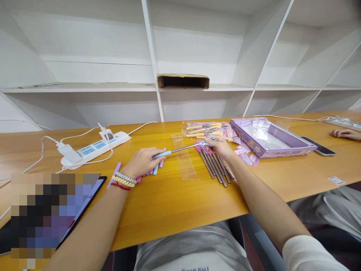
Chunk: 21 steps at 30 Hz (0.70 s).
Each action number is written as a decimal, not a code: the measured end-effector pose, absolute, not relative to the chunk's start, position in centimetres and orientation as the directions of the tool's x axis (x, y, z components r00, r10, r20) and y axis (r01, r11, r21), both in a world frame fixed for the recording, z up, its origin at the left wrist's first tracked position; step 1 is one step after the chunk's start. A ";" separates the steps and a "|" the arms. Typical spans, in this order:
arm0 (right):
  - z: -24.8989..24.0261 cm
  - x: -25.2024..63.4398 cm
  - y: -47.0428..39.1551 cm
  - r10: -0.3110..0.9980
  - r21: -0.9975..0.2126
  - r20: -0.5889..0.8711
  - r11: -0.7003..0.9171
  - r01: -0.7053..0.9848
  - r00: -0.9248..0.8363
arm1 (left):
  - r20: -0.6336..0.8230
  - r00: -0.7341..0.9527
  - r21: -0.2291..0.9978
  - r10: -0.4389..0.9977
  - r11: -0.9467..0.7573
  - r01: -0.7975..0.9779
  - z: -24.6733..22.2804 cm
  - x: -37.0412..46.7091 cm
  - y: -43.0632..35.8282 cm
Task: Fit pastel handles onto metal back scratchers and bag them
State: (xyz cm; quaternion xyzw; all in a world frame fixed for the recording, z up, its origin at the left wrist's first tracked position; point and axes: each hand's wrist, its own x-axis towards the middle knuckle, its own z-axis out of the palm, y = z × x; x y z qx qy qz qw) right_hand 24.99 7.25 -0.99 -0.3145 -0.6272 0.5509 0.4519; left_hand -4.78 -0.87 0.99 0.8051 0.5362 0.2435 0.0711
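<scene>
Between my hands a slim metal back scratcher [182,148] is held nearly level above the table. My left hand [143,162] is closed round its blue handle sleeve [166,153]. The fingers of my right hand [221,147] pinch its light-blue head [208,141], partly covering it. Under my right hand lie several metal rods [213,165] with pink heads, side by side. Loose pink, purple and blue sleeves [156,168] lie beside and partly behind my left hand. A clear plastic wrapper [183,160] lies flat beneath the rod.
Bagged yellow-headed scratchers [204,130], purple cards [248,154] and an open purple box [265,139] lie right. A phone [320,146] is beyond. Left are a power strip [96,150] with cables and a tablet [81,210]. Another person's hand [345,134] rests far right.
</scene>
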 end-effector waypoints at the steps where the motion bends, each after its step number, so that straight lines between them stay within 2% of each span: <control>1: -0.9 25.2 7.4 0.892 -0.978 0.207 0.180 -0.106 -0.401 | 0.280 0.283 0.445 0.917 -0.385 0.809 1.1 -4.9 -0.9; 5: -0.6 25.7 7.4 0.882 -0.985 0.169 0.142 -0.094 -0.440 | 0.081 0.235 0.686 0.969 -0.225 0.692 1.4 -5.0 -1.3; 8: -0.4 25.7 6.9 0.875 -0.987 0.151 0.156 -0.026 -0.459 | 0.010 0.296 0.737 0.955 -0.208 0.644 1.3 -5.0 -1.4; 13: -0.2 25.5 6.2 0.869 -0.968 0.196 0.245 0.050 -0.454 | 0.055 0.284 0.721 0.957 -0.234 0.652 0.7 -4.6 -1.4; 21: -1.6 24.8 6.8 0.893 -0.979 0.178 0.204 0.020 -0.413 | 0.191 0.270 0.533 0.944 -0.330 0.779 0.9 -2.9 -1.8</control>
